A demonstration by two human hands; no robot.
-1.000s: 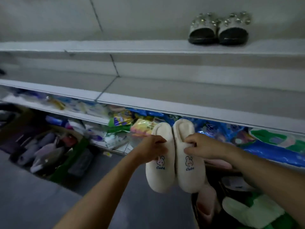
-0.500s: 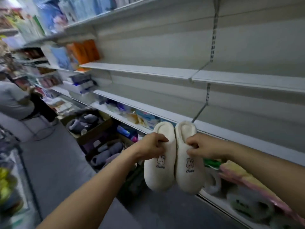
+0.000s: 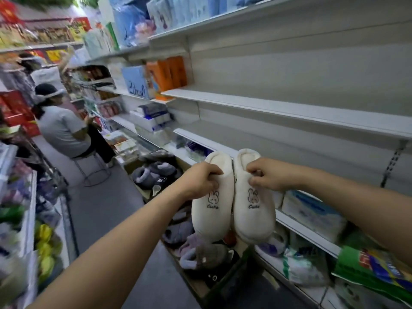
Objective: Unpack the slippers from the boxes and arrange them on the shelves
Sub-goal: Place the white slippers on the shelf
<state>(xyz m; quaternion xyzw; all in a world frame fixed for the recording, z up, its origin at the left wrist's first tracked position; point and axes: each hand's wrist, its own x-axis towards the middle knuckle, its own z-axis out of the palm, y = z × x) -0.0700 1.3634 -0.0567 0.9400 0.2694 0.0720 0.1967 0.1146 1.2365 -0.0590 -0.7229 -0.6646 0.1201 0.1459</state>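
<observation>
Shop aisle with a grey floor (image 3: 100, 208) and a long run of white shelves (image 3: 289, 110) down the right side, and the near boards are mostly bare. Out in front, the left hand (image 3: 200, 181) has its fingers curled round the outer edge of the left slipper (image 3: 211, 215), about where the opening starts. The right hand (image 3: 269, 177) grips the right slipper (image 3: 254, 217) the same way on its outer edge. So both hands are closed on a slipper, one each. The two cream slippers hang in the air just in front of a lower shelf edge, side by side and touching along their inner sides, heels up and toes down. Each has a little bunny outline on top with small lettering under it that I can't read for sure.

Right below them on the floor is an open cardboard box (image 3: 196, 286) with grey fluffy slippers (image 3: 207, 253) in it, and more grey ones (image 3: 153, 172) sit further along the aisle. On the right, low shelves carry white and blue packs (image 3: 312, 210) and a green printed bag (image 3: 374, 264). Further up the run there are orange boxes (image 3: 169, 74) beside a pale blue box (image 3: 136, 82).

Down the aisle on the left, a person in a grey top (image 3: 62, 130) sits on a stool (image 3: 93, 168) facing the shelves. The left edge is too blurry to make out, just coloured goods on racks.
</observation>
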